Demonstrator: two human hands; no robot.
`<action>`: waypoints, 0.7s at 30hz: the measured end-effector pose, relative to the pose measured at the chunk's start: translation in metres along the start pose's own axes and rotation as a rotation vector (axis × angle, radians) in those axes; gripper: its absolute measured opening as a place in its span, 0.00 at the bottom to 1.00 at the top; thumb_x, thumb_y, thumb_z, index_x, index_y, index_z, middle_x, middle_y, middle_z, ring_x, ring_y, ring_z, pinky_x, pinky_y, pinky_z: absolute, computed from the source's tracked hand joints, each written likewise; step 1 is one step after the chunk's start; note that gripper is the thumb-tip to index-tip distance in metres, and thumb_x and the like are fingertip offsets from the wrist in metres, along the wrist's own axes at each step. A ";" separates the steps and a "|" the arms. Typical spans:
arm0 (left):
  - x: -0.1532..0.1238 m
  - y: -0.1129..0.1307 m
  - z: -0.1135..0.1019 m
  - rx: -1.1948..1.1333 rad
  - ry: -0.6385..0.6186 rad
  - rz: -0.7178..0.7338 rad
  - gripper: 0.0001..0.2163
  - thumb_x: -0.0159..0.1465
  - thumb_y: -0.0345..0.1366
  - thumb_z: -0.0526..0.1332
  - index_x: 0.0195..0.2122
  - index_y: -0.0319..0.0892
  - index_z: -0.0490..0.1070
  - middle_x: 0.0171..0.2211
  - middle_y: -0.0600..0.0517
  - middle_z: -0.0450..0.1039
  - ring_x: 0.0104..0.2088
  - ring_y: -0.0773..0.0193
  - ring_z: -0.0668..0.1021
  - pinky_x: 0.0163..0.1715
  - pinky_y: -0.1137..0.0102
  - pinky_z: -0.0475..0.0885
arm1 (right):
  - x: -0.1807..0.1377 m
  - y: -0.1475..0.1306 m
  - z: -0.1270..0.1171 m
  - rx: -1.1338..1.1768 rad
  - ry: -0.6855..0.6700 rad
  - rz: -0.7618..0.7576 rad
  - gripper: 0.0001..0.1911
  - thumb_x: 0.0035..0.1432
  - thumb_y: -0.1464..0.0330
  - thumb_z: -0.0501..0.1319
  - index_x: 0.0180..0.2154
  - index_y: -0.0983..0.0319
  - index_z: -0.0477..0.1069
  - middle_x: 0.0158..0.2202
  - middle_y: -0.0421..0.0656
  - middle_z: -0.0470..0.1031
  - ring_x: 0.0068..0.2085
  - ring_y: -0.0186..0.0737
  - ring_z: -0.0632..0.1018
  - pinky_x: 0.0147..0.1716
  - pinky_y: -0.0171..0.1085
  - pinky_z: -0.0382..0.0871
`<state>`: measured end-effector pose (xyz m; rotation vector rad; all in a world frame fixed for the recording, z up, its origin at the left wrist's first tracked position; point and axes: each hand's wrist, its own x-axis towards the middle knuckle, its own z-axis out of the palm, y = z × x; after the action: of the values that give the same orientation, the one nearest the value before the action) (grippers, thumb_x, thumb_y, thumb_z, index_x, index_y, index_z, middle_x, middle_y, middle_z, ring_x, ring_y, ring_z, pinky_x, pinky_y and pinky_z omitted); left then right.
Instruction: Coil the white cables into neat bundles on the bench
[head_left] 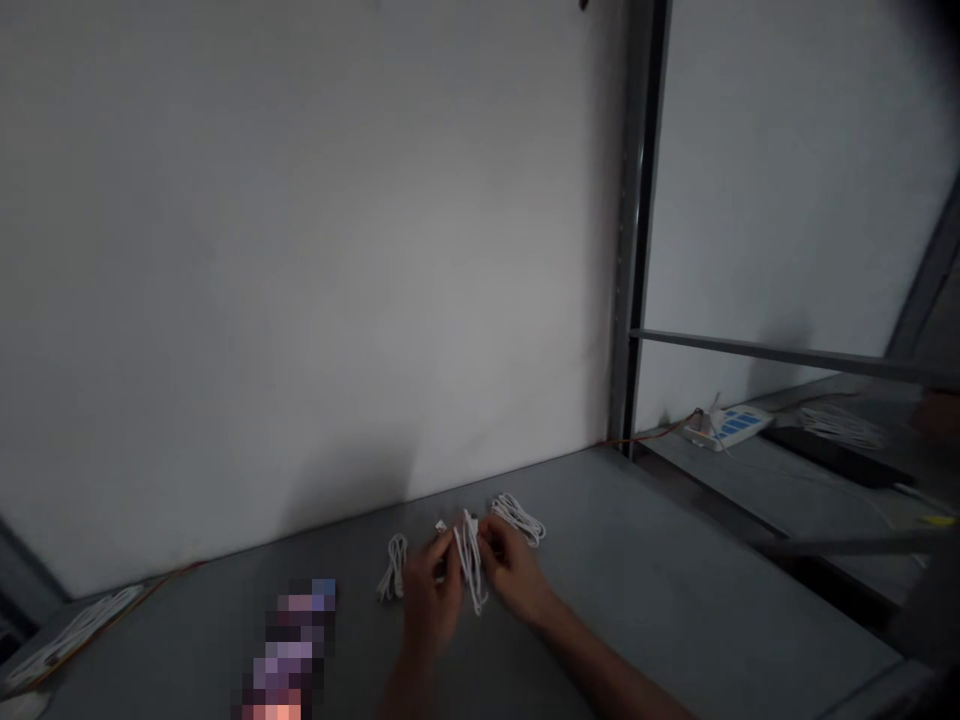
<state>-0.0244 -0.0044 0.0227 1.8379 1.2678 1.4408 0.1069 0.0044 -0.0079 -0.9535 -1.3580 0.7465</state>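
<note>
So the person's two hands are meeting at a looped white cable bundle (470, 568), which is hanging between them over the gray surface (600, 580). Left hand (433, 597) is coming in on its left side, a bit blurry, but the grip looks to be pinching the loops. Right hand (516, 573) is gripping the same bundle from its right, fingers curling in near the top. A second coil (394, 568) is lying left of the held bundle, right beside the left hand, and a third coil (519, 520) is sitting just to its right, toward the wall (375, 250). Way off to its right, a blue-and-white power strip (739, 426) is resting beyond a metal post (636, 240).
</note>
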 end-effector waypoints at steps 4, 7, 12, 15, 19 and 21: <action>0.000 0.006 -0.005 -0.001 -0.077 -0.002 0.19 0.63 0.50 0.54 0.31 0.43 0.81 0.28 0.48 0.81 0.28 0.59 0.79 0.30 0.68 0.74 | -0.006 -0.005 0.000 0.006 -0.099 -0.020 0.09 0.61 0.64 0.56 0.28 0.59 0.63 0.21 0.35 0.65 0.23 0.34 0.65 0.22 0.32 0.56; -0.001 0.006 -0.003 -0.036 -0.053 -0.065 0.26 0.65 0.54 0.49 0.25 0.43 0.78 0.21 0.50 0.77 0.22 0.60 0.75 0.26 0.68 0.71 | -0.007 -0.005 -0.003 -0.033 -0.160 -0.075 0.09 0.64 0.64 0.55 0.30 0.58 0.65 0.21 0.36 0.66 0.22 0.34 0.65 0.22 0.33 0.54; -0.001 0.005 0.001 0.079 0.006 -0.025 0.26 0.63 0.56 0.54 0.17 0.43 0.72 0.16 0.52 0.70 0.22 0.62 0.73 0.24 0.71 0.66 | -0.008 -0.008 -0.005 -0.151 -0.181 -0.166 0.08 0.62 0.70 0.54 0.28 0.59 0.64 0.22 0.36 0.65 0.23 0.34 0.64 0.25 0.34 0.53; -0.001 0.008 0.002 0.079 0.003 -0.017 0.23 0.62 0.56 0.57 0.21 0.43 0.76 0.18 0.52 0.73 0.23 0.62 0.74 0.26 0.71 0.67 | -0.008 -0.009 -0.004 -0.154 -0.187 -0.143 0.08 0.61 0.71 0.54 0.28 0.59 0.63 0.22 0.36 0.65 0.24 0.35 0.64 0.25 0.34 0.53; -0.003 0.008 0.003 0.022 0.034 -0.061 0.24 0.62 0.57 0.56 0.22 0.43 0.76 0.19 0.52 0.73 0.24 0.60 0.75 0.27 0.70 0.69 | -0.009 -0.011 -0.004 -0.165 -0.231 -0.121 0.08 0.62 0.70 0.53 0.29 0.59 0.63 0.22 0.36 0.64 0.24 0.34 0.64 0.25 0.34 0.53; -0.003 0.006 0.005 -0.033 0.021 -0.110 0.26 0.62 0.59 0.53 0.20 0.43 0.74 0.17 0.52 0.70 0.23 0.61 0.73 0.26 0.69 0.69 | -0.009 -0.013 -0.004 -0.172 -0.241 -0.121 0.07 0.61 0.71 0.54 0.29 0.59 0.64 0.22 0.35 0.63 0.23 0.34 0.63 0.25 0.34 0.52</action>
<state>-0.0179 -0.0093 0.0244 1.7080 1.3257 1.4169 0.1086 -0.0097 -0.0008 -0.9268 -1.6981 0.6761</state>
